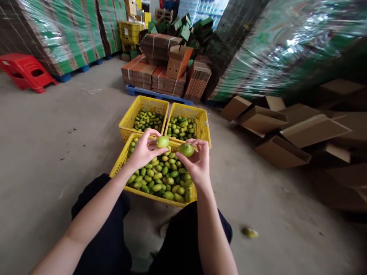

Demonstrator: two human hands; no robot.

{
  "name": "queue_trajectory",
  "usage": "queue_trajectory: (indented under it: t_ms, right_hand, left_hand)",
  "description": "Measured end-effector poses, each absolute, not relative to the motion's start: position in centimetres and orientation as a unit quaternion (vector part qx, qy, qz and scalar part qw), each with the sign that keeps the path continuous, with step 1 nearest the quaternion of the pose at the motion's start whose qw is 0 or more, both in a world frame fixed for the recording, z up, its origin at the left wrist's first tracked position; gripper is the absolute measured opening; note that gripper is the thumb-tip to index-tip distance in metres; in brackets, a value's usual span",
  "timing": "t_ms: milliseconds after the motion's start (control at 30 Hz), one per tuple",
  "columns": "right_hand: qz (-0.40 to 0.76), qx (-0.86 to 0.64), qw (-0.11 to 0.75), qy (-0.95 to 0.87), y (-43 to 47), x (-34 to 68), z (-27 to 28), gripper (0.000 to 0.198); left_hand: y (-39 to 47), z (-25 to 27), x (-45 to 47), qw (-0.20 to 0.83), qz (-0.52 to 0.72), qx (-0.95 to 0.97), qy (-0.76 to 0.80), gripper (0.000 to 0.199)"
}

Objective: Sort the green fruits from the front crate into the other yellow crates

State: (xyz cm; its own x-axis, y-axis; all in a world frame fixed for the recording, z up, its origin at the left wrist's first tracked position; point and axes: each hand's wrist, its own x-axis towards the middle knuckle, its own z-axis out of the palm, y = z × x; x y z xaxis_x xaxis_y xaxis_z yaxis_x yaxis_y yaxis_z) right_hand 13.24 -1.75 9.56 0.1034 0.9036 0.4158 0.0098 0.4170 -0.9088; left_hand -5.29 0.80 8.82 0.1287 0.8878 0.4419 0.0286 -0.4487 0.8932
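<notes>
Over the near yellow crate (119, 160), my left hand (145, 149) grips a light green lemon (163, 142) between thumb and fingers. A darker green lemon (186, 150) sits in the fingertips of my right hand (199, 162), a short way to the right. The two fruits are held up side by side, apart from each other. Below them, the crate holds many green and yellowish lemons (157, 176). Both hands hide part of its far rim.
Behind stand two more yellow crates, left (126, 124) and right (205, 131), with similar fruit. One fruit (250, 232) lies on the floor at right. Open cardboard boxes (263, 118) crowd the right side. Stacked flat cartons (169, 82) rest on a blue pallet (137, 91); a red stool (24, 70) stands left.
</notes>
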Motion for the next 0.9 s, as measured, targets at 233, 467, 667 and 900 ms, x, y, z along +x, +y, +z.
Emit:
queue_trajectory:
  t_ms: [233,467,667,900]
  right_hand:
    - [0.291,-0.396,0.596,-0.635,-1.3,12.8,8.7,0.039]
    - [0.237,-0.419,0.611,-0.628,-2.1,11.8,8.8,0.044]
    - [0.481,-0.442,0.601,-0.461,-1.7,11.1,9.6,0.044]
    - [0.639,-0.487,0.463,-0.374,-0.9,11.5,8.6,0.048]
  left_hand:
    - [0.4,9.0,-5.5,0.146,0.493,0.783,0.351,0.024]
    - [-0.5,9.0,-6.0,0.153,0.527,0.759,0.35,0.025]
    - [-0.4,8.7,-5.8,0.484,0.51,0.594,0.391,0.046]
    - [0.7,7.4,-5.6,0.713,0.371,0.388,0.451,0.039]
